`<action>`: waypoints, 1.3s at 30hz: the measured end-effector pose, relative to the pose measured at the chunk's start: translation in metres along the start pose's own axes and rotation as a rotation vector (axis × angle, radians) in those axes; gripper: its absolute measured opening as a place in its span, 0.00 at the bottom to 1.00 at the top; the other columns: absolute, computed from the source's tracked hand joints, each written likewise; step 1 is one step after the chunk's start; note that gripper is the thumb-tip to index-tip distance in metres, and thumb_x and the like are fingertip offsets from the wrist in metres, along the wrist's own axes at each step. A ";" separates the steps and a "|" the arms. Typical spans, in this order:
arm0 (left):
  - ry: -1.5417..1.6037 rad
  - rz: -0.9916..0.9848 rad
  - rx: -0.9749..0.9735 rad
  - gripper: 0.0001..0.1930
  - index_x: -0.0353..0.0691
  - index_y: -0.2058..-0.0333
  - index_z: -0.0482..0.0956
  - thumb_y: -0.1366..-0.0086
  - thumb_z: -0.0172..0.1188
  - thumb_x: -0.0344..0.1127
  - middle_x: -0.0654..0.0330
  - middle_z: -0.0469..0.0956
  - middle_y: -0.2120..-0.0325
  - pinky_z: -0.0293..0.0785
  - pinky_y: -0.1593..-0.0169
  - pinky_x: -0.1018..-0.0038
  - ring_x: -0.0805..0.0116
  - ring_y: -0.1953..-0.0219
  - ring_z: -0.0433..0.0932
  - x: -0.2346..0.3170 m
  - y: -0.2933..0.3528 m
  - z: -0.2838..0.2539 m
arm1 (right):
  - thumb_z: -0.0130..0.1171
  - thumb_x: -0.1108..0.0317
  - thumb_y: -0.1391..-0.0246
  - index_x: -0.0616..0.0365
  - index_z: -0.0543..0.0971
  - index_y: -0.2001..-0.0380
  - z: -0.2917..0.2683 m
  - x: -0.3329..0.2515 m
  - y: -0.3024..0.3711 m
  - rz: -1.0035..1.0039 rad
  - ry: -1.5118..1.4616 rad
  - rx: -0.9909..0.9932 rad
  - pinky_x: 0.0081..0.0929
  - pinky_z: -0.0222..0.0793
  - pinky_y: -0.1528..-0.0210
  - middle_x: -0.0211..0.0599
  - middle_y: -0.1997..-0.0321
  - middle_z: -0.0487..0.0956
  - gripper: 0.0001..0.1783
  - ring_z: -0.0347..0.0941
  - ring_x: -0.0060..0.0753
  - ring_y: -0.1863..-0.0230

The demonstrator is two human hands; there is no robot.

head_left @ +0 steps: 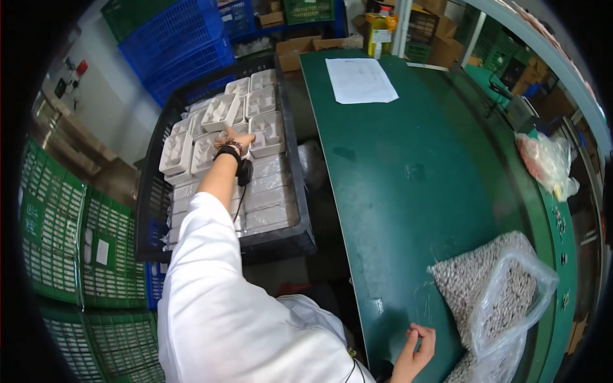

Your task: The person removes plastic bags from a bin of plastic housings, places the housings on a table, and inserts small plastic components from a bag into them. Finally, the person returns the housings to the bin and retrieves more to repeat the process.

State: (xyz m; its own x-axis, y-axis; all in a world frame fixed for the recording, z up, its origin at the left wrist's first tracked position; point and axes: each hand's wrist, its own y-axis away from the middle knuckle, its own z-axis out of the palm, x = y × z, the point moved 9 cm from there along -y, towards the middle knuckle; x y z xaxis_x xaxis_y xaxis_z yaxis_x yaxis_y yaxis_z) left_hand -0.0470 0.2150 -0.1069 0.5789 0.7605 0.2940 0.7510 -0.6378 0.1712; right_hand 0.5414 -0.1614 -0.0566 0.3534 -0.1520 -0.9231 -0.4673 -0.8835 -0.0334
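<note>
My left hand (237, 138) reaches into a black crate (300, 191), its thumb and fingers spread over the white open boxes. It touches the near edges of the boxes; part of the fingers is hidden. One box (221, 112) sits tilted on top of the others, just beyond my hand. Another box (266, 135) lies right beside my thumb. Small pale parts show inside the boxes. Over the green table's near edge, my right hand (418, 345) has curled fingers with the tips close to the thumb; anything between them is too small to make out.
A clear plastic bag (511, 293) of small greyish pieces lies on the green table (408, 210). White paper (362, 81) lies at its far end. Another plastic bag (547, 165) sits at the right. Green crates (54, 217) stand at the left, blue crates (175, 45) behind.
</note>
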 end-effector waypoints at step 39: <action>0.166 2.466 -0.384 0.35 0.52 0.57 0.71 0.72 0.68 0.41 0.46 0.56 0.45 0.52 0.48 0.56 0.51 0.44 0.57 0.115 0.698 0.009 | 0.46 0.67 0.44 0.65 0.63 0.47 -0.119 0.045 0.094 0.021 -0.176 0.355 0.25 0.65 0.58 0.41 0.64 0.72 0.22 0.68 0.30 0.64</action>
State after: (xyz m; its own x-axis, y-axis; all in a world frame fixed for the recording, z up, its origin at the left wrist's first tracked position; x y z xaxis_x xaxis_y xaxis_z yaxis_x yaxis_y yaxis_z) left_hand 0.5462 -0.1417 0.0380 -0.1106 -0.9796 0.1678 -0.9394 0.0480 -0.3395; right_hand 0.6099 -0.3039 -0.0561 0.2109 -0.0623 -0.9755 -0.7347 -0.6684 -0.1161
